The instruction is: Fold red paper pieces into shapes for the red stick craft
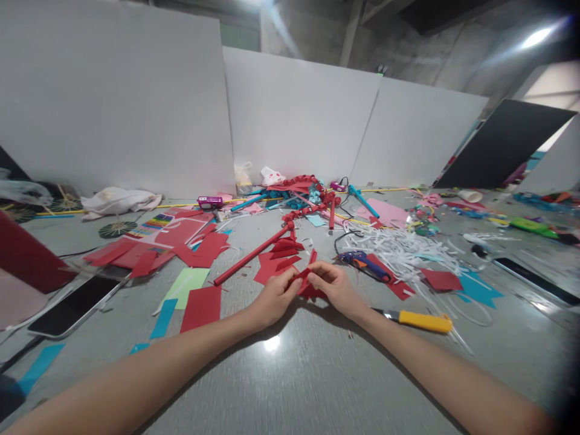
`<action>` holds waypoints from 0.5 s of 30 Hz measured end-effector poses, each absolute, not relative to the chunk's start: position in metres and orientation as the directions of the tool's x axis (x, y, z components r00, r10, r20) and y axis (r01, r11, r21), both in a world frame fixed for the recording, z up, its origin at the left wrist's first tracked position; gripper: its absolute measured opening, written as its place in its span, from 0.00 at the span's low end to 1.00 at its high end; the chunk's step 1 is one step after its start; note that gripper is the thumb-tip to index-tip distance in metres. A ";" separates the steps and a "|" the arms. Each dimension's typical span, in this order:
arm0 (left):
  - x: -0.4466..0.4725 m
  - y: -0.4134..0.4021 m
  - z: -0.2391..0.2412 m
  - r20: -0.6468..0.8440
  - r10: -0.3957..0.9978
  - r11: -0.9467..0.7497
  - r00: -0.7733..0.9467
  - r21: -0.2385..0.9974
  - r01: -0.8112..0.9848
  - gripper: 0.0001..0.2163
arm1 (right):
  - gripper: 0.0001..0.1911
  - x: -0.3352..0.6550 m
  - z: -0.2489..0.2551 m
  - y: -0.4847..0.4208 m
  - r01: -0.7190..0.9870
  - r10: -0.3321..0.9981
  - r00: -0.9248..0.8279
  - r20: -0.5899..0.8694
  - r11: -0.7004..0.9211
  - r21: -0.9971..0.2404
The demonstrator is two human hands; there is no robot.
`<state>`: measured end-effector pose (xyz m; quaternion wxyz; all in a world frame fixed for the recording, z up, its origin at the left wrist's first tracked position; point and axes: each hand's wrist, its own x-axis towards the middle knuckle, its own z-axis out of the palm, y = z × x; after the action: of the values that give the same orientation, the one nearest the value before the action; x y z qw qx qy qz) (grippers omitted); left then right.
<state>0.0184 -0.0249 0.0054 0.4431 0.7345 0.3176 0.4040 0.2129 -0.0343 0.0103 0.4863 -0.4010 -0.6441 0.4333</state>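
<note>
My left hand (273, 298) and my right hand (334, 285) meet over the grey table, both pinching a small folded piece of red paper (308, 284) between their fingertips. Just beyond it lie several cut red paper pieces (277, 257). A long rolled red paper stick (251, 255) runs diagonally away toward a red paper flower-like cluster (301, 184) at the back. A yellow-handled utility knife (419, 320) lies right of my right wrist, and a blue glue gun (365, 264) sits just beyond my right hand.
Red paper sheets (158, 244), a light green sheet (186, 284) and blue strips litter the left. A phone (72, 305) lies at left, another dark device (534, 281) at right. White paper shreds (403, 248) pile at right. White partition boards (294, 115) back the table.
</note>
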 end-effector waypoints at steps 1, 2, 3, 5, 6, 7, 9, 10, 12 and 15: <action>0.018 -0.025 0.006 0.325 0.816 -0.425 0.478 0.898 0.115 0.11 | 0.15 0.213 0.010 -0.034 0.093 0.938 -0.211 0.276 0.301 -0.949; 0.018 -0.026 0.006 0.335 0.809 -0.440 0.483 0.890 0.121 0.11 | 0.16 0.213 0.010 -0.034 0.095 0.937 -0.214 0.275 0.300 -0.949; 0.018 -0.026 0.005 0.340 0.805 -0.449 0.485 0.885 0.125 0.11 | 0.16 0.213 0.010 -0.034 0.096 0.937 -0.218 0.273 0.299 -0.950; 0.018 -0.025 0.004 0.341 0.809 -0.451 0.479 0.883 0.131 0.11 | 0.16 0.213 0.009 -0.033 0.087 0.937 -0.227 0.265 0.290 -0.953; 0.018 -0.025 0.004 0.339 0.812 -0.446 0.475 0.885 0.132 0.11 | 0.16 0.213 0.009 -0.033 0.080 0.939 -0.231 0.256 0.281 -0.956; 0.019 -0.025 0.003 0.337 0.816 -0.442 0.470 0.888 0.130 0.11 | 0.16 0.212 0.010 -0.034 0.074 0.941 -0.235 0.245 0.269 -0.960; 0.019 -0.024 0.002 0.336 0.823 -0.434 0.459 0.892 0.125 0.10 | 0.16 0.212 0.011 -0.034 0.070 0.944 -0.232 0.233 0.255 -0.964; 0.019 -0.024 0.002 0.335 0.826 -0.430 0.454 0.894 0.122 0.10 | 0.16 0.212 0.012 -0.035 0.073 0.945 -0.228 0.234 0.256 -0.964; 0.019 -0.024 0.003 0.328 0.833 -0.420 0.446 0.899 0.122 0.11 | 0.16 0.213 0.013 -0.035 0.088 0.941 -0.228 0.249 0.275 -0.958; 0.019 -0.024 0.004 0.296 0.848 -0.387 0.440 0.913 0.132 0.12 | 0.16 0.215 0.014 -0.035 0.115 0.926 -0.247 0.286 0.321 -0.940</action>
<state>0.0189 -0.0238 0.0040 0.4390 0.7263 0.3372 0.4075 0.2147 -0.0350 0.0136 0.4712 -0.3930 -0.6621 0.4304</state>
